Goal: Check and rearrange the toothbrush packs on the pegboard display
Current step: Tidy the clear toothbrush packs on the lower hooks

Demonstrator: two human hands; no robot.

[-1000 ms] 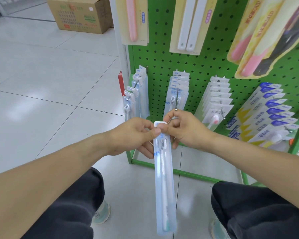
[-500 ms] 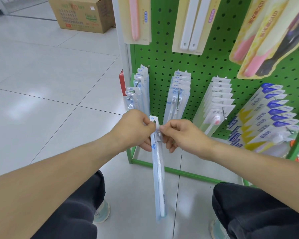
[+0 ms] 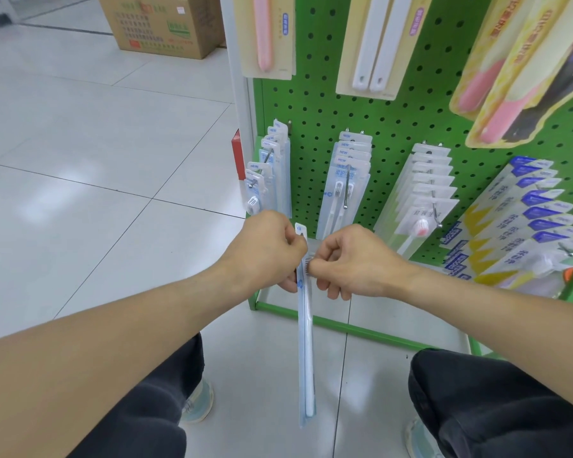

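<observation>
Pinching a hanging toothbrush pack (image 3: 305,342) near its top, the left hand (image 3: 265,251) and right hand (image 3: 354,262) each keep a closed grip, fingertips hidden.

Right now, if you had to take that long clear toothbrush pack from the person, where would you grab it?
Probably at the top, just under the hang tab. The toothbrush pack hangs upright and edge-on, thin and flexible, so pinch its flat faces from left and right, as the left hand and right hand do now. The long lower part hangs unsupported.
</observation>
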